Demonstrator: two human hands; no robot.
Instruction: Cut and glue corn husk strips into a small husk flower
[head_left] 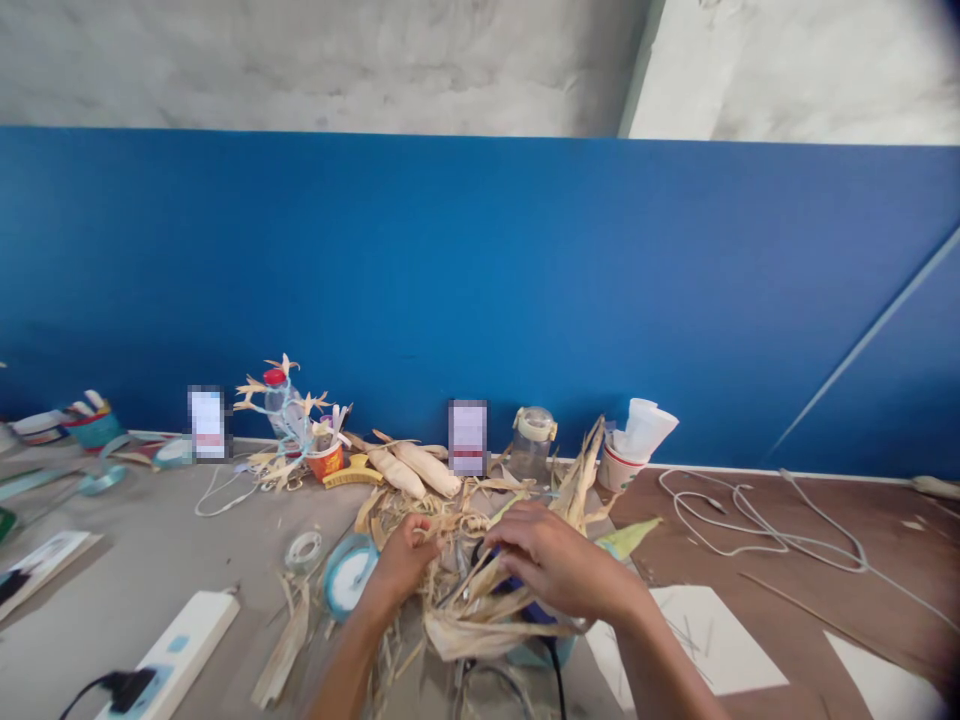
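Observation:
Dry corn husks point(487, 635) lie in a loose heap in front of me. My left hand point(409, 562) is over the heap's left side with curled fingers and the thumb close to them. Anything in its fingertips is too small to make out. On the right, my right hand point(555, 560) bends its fingers down around a husk strip point(484, 580). Beneath this hand a dark blue object point(536, 605) is partly hidden by husks. A roll of light blue ribbon point(351, 578) sits beside my left wrist, with a tape roll point(304, 550) farther left.
Two pale corn cobs point(426, 468), a phone point(468, 438), a clear jar point(532, 445) and a paper cup point(621, 468) line the back. A ribbon-wrapped bottle point(285, 415) stands left. White cable point(772, 535) and paper sheets point(716, 640) lie right; a power strip point(184, 645) is front left.

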